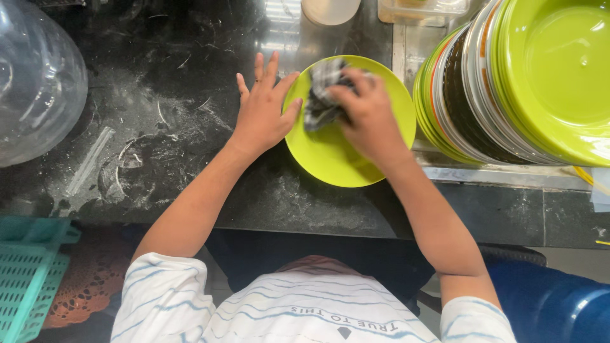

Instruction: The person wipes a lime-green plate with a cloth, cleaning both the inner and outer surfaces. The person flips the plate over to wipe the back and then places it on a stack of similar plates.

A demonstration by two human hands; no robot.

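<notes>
Green plate: left hand flat on rim; right hand grips cloth.

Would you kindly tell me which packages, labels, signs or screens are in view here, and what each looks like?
Clear plastic container: top edge, beside the plate stack, rectangular, see-through, contents unclear.
Pale tub: top edge, round, cream-white.
No labels, signs or screens show.

Bright daylight, glare on black counter (edges bulge), sharp focus.
</notes>
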